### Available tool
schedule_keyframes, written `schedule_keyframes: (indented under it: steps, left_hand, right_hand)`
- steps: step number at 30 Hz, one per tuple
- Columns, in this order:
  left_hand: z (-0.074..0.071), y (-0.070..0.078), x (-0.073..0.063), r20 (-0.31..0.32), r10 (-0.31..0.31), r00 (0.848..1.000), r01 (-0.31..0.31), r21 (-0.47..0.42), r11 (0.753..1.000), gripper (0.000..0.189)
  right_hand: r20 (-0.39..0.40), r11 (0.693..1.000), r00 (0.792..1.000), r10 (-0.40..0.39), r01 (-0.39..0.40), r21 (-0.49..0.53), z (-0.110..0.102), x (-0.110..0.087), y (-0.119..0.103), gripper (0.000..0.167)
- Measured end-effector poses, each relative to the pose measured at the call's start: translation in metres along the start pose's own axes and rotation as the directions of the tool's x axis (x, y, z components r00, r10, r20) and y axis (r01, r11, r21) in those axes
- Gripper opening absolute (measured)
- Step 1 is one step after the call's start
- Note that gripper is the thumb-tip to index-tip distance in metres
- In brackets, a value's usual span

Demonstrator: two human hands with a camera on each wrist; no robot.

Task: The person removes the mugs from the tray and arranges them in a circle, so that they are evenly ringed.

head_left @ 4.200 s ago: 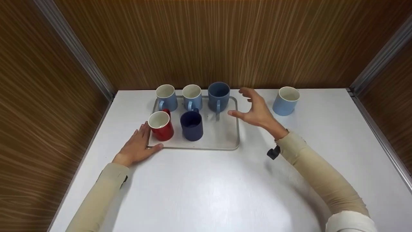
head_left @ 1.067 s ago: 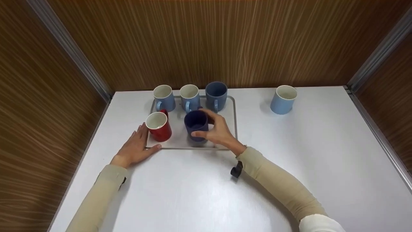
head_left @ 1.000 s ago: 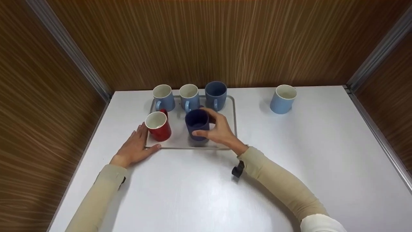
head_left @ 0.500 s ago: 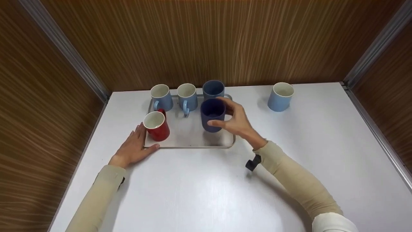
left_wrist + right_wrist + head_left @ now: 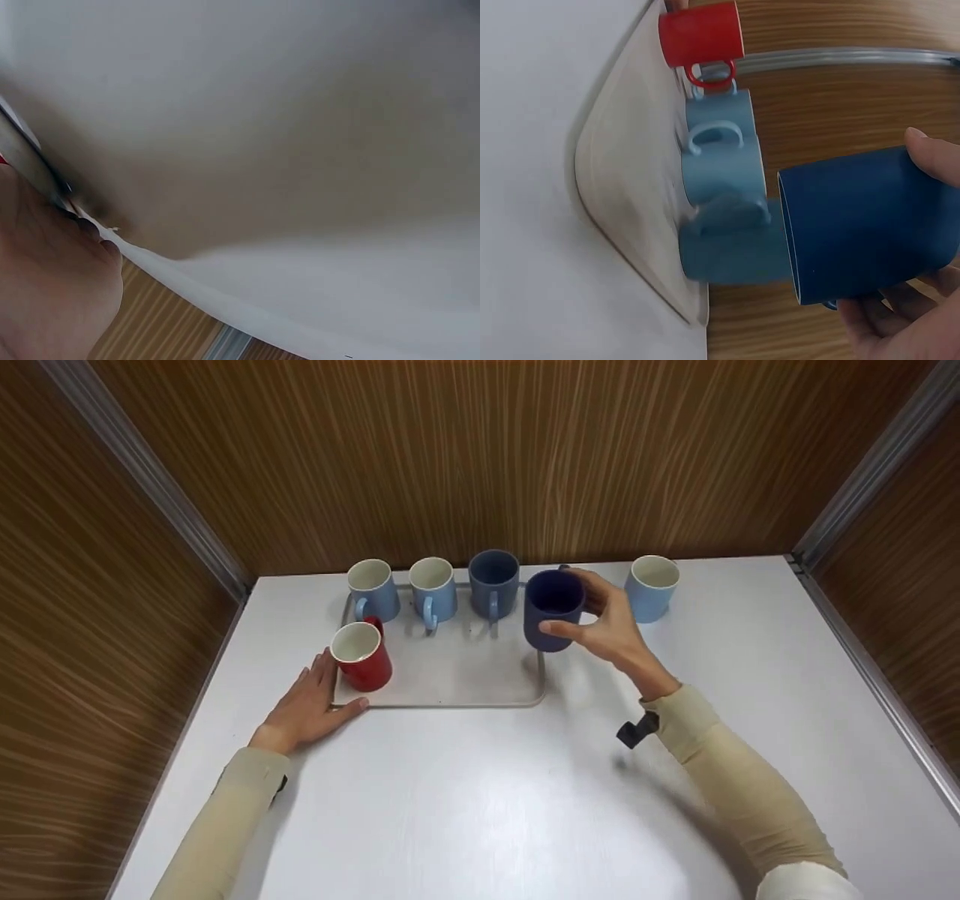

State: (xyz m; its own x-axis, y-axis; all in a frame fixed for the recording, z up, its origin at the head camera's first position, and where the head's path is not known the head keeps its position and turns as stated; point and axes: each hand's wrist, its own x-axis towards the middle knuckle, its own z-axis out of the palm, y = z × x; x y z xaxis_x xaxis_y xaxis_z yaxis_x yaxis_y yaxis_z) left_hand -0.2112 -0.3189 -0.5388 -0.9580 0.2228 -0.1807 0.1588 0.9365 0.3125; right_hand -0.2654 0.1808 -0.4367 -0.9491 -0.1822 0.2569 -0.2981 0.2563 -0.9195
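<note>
The plain navy-blue cylindrical mug (image 5: 553,619) is held upright in the air by the right edge of the pale rectangular tray (image 5: 450,679), gripped by the right hand (image 5: 611,626), thumb on the near wall and fingers behind. It looks like ceramic: probably rigid, moderately heavy, breakable if knocked, perhaps slick where smooth. Holding round the body seems sound; the handle (image 5: 564,567), mostly hidden at the far side, offers another hold. Nearest it stands a slate-blue mug (image 5: 493,592). Farther left, beside a glossy red mug (image 5: 366,667), the left hand (image 5: 304,706) lies spread against the tray's corner, on the white counter (image 5: 465,795).
</note>
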Motion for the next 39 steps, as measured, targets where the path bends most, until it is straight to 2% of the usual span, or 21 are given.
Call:
schedule_keyframes:
  steps: [8, 17, 23, 39]
  left_hand:
    - [-0.001, 0.000, -0.001, 0.005, -0.008, 1.000, 0.008, -0.010, 1.000, 0.121]
    - [-0.002, 0.002, -0.001, 0.010, -0.023, 1.000, 0.023, -0.014, 1.000, 0.120]
    - [-0.001, 0.001, 0.000, -0.002, -0.004, 1.000, 0.004, 0.008, 1.000, 0.119]
    - [-0.003, 0.001, 0.000, 0.009, -0.019, 1.000, 0.019, -0.001, 1.000, 0.118]
  right_hand:
    - [-0.071, 0.999, 0.998, 0.000, -0.003, -0.034, -0.035, -0.006, 0.003, 0.077]
    - [-0.132, 0.993, 0.991, 0.010, -0.025, -0.112, -0.067, -0.013, 0.005, 0.077]
    - [-0.167, 0.992, 0.986, 0.005, -0.026, -0.126, -0.086, -0.015, 0.008, 0.078]
    - [-0.288, 0.963, 0.948, 0.131, -0.191, -0.192, -0.138, -0.019, 0.007, 0.079]
